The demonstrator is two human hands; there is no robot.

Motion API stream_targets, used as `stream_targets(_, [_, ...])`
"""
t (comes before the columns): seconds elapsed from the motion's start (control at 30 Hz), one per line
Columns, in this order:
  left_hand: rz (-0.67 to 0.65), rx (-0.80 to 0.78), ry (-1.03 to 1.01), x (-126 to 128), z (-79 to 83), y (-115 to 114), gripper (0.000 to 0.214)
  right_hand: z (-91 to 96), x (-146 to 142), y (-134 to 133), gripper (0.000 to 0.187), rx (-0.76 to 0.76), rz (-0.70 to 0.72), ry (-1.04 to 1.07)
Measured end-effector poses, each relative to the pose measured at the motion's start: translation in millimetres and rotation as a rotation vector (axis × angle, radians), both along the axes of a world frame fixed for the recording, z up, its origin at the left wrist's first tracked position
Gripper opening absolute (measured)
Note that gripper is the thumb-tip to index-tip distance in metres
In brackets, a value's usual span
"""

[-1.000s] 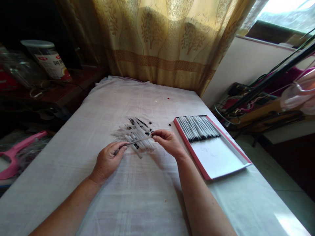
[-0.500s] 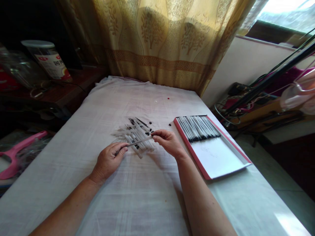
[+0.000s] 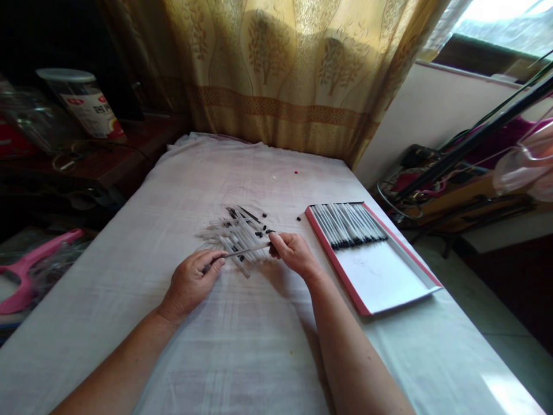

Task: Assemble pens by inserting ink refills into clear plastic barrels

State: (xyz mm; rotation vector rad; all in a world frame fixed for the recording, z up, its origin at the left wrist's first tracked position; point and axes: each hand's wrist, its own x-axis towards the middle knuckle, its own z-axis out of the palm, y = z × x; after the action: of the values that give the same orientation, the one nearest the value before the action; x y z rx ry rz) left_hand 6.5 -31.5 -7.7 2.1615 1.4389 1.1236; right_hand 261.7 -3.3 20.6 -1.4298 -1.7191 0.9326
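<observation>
My left hand (image 3: 190, 281) is closed in a pinch on one end of a thin clear pen tube (image 3: 242, 251) that it holds level over the white cloth. My right hand (image 3: 294, 253) is closed on the tube's other end, by a small black cap. Just behind both hands lies a loose pile of clear pen tubes and black parts (image 3: 235, 229). To the right, a flat white tray with a red rim (image 3: 380, 275) holds a neat row of finished pens (image 3: 348, 223) at its far end.
The white cloth (image 3: 242, 346) covers a long table that runs to a gold patterned curtain (image 3: 276, 75). A plastic jar (image 3: 86, 104) and a pink tool (image 3: 30, 268) sit off the left side. Cables and a black rod (image 3: 475, 138) crowd the right.
My right hand has slid slightly left and down along the tube's end. My left hand and the tube have barely moved.
</observation>
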Motion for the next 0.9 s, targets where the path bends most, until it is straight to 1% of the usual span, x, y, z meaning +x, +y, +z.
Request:
stream_targets(0.1, [0.007,-0.013,-0.004,0.4,-0.1,0.2,0.030,-1.2,5.2,0.5,0.030,-0.042,0.079,0.190])
stream_targets(0.17, [0.012,-0.016,-0.007,0.4,-0.4,0.3,0.030,-1.5,7.7,0.7,0.029,-0.066,0.119,0.301])
stream_targets(0.2, [0.012,-0.018,-0.005,0.2,-0.5,0.3,0.030,-1.4,8.4,0.8,0.028,-0.076,0.125,0.320])
stream_targets(0.3, [0.012,-0.022,-0.001,-0.3,-0.9,0.3,0.029,-0.7,8.3,0.5,0.023,-0.084,0.101,0.238])
stream_targets(0.4, [0.010,-0.017,-0.001,-0.6,-1.0,0.5,0.029,-0.8,7.3,0.3,0.028,-0.080,0.085,0.169])
stream_targets(0.47, [0.012,-0.012,0.001,-0.5,-0.9,0.5,0.029,-1.5,7.5,0.6,0.023,-0.079,0.085,0.239])
stream_targets(0.57, [0.014,-0.012,0.009,-0.3,-0.6,0.5,0.029,-2.2,8.6,1.2,0.026,-0.093,0.095,0.356])
stream_targets(0.63, [0.013,-0.010,0.012,-0.2,-0.5,0.4,0.030,-1.7,9.4,1.3,0.022,-0.110,0.095,0.325])
stream_targets(0.73, [0.012,0.002,0.014,-0.4,-0.5,0.3,0.030,-0.9,9.9,1.2,0.022,-0.132,0.089,0.248])
stream_targets(0.9, [0.006,0.004,0.022,-0.6,-0.2,-0.2,0.030,-2.0,10.0,1.5,0.024,-0.134,0.110,0.345])
